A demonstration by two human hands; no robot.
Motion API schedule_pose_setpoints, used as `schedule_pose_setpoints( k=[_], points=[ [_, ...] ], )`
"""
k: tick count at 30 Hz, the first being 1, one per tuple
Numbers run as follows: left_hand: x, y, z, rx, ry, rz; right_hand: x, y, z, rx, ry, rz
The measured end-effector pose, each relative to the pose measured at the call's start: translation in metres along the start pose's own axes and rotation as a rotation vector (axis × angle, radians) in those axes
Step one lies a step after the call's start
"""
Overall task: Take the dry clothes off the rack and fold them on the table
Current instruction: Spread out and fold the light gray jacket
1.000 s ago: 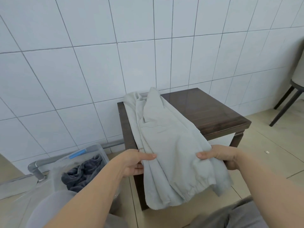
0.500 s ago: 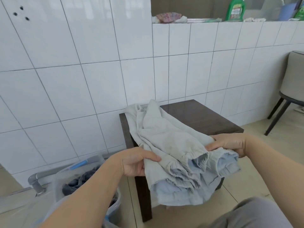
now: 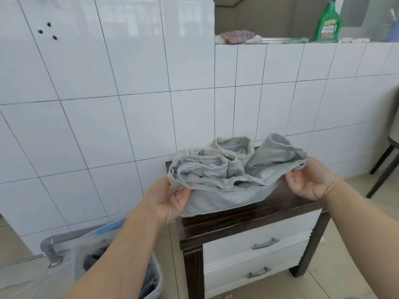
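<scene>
I observe the crumpled pale grey cotton garment [image 3: 228,175] bunched on the dark wooden desk [image 3: 248,216], against the tiled wall. My left hand [image 3: 170,199] grips its edge at 9 o'clock, thumb over the fabric. My right hand [image 3: 308,182] pinches the raised flap at 3 o'clock. A clear plastic basket [image 3: 151,277] sits at 7 o'clock.

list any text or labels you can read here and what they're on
No text is legible.
Green bottle on the ledge: its label carries print, too blurred to read.
Grey garment, table, drawers, bin: no writing visible.
</scene>
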State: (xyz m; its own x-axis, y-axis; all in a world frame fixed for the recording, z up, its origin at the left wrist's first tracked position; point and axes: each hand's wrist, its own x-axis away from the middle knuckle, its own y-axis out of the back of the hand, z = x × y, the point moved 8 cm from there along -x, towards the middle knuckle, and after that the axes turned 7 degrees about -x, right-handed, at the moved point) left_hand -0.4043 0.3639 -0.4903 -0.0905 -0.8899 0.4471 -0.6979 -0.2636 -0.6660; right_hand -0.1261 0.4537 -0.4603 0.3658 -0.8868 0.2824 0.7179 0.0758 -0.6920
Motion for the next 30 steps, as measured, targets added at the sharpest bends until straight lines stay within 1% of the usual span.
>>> schedule_pose_setpoints(
  k=[2,4,5,6,7,8,10,11,12,13,14,16,17,19,21,24,25,26,27,28,29,30],
  points=[
    [-0.013,0.004,-0.01,0.086,-0.022,-0.039,-0.029,-0.003,0.003,-0.014,-0.003,-0.053],
    [-0.032,0.009,-0.02,0.149,-0.03,-0.072,-0.051,-0.021,-0.002,0.016,-0.033,-0.037],
    [-0.041,0.01,-0.024,0.181,-0.032,-0.073,-0.062,-0.028,-0.006,0.078,-0.028,-0.037],
    [-0.049,0.01,-0.03,0.19,-0.047,-0.074,-0.076,-0.032,-0.01,0.198,-0.017,-0.049],
    [-0.058,0.011,-0.033,0.141,-0.048,-0.099,-0.089,-0.035,-0.013,0.371,-0.006,-0.088],
    [-0.069,0.017,-0.035,0.002,-0.04,-0.172,-0.105,-0.033,-0.016,0.595,0.01,-0.135],
    [-0.086,0.031,-0.043,-0.471,-0.05,-0.382,-0.13,-0.035,-0.021,1.106,0.097,-0.19],
    [-0.092,0.036,-0.053,-0.72,-0.11,-0.504,-0.14,-0.039,-0.026,1.358,0.153,-0.19],
    [-0.098,0.036,-0.065,-0.979,-0.211,-0.602,-0.15,-0.043,-0.032,1.582,0.217,-0.194],
    [-0.105,0.031,-0.075,-1.251,-0.316,-0.652,-0.158,-0.05,-0.039,1.739,0.278,-0.181],
    [-0.115,0.022,-0.08,-1.489,-0.405,-0.654,-0.166,-0.056,-0.048,1.82,0.317,-0.127],
    [-0.134,0.003,-0.072,-1.882,-0.484,-0.54,-0.178,-0.066,-0.074,1.95,0.366,0.014],
    [-0.146,-0.001,-0.063,-2.05,-0.471,-0.459,-0.184,-0.065,-0.088,2.038,0.36,0.065],
    [-0.167,0.009,-0.042,-2.26,-0.375,-0.322,-0.196,-0.047,-0.112,2.177,0.25,0.116],
    [-0.183,0.027,-0.029,-2.318,-0.283,-0.26,-0.207,-0.032,-0.123,2.188,0.173,0.091],
    [-0.192,0.036,-0.029,-2.292,-0.254,-0.232,-0.213,-0.033,-0.12,2.158,0.113,0.124],
    [-0.191,0.034,-0.033,-2.249,-0.271,-0.216,-0.21,-0.036,-0.113,2.067,0.104,0.128],
    [-0.189,0.032,-0.042,-2.184,-0.318,-0.231,-0.208,-0.039,-0.101,1.936,0.133,0.1],
    [-0.184,0.032,-0.056,-2.102,-0.401,-0.302,-0.205,-0.041,-0.084,1.828,0.212,0.021],
    [-0.175,0.035,-0.072,-2.011,-0.487,-0.441,-0.198,-0.039,-0.064,1.795,0.328,-0.129],
    [-0.164,0.044,-0.088,-1.893,-0.524,-0.614,-0.191,-0.03,-0.043,1.803,0.41,-0.328],
    [-0.156,0.056,-0.096,-1.733,-0.49,-0.737,-0.184,-0.014,-0.028,1.769,0.381,-0.511]
  ],
)
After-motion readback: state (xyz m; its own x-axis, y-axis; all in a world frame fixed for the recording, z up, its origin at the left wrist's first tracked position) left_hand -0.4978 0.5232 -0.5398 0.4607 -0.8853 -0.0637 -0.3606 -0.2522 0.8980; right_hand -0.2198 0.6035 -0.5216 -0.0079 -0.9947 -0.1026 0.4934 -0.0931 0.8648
